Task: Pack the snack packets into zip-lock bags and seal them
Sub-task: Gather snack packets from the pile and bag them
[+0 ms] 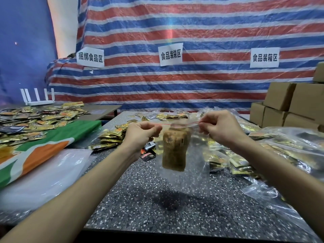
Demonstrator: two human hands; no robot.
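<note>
Behind both hands hangs a large striped tarp, and under them lies the speckled desk. Far to the right of the right hand stand cardboard boxes. Loose snack packets lie in heaps just beyond the left hand, and more lie under the right one. Between the hands hangs the zip-lock bag, lifted above the desk, with one brown snack packet upright in its upper part. The left hand pinches the left end of the bag's mouth with curled fingers and the right hand pinches the right end, so the red zip strip is stretched between them. I judge that the step in hand is the sealing. To do it well, keep the strip straight and tight, press the two tracks together from one end to the other (the packet's top sits near the strip, so shake it lower first), and check that no gap remains.
</note>
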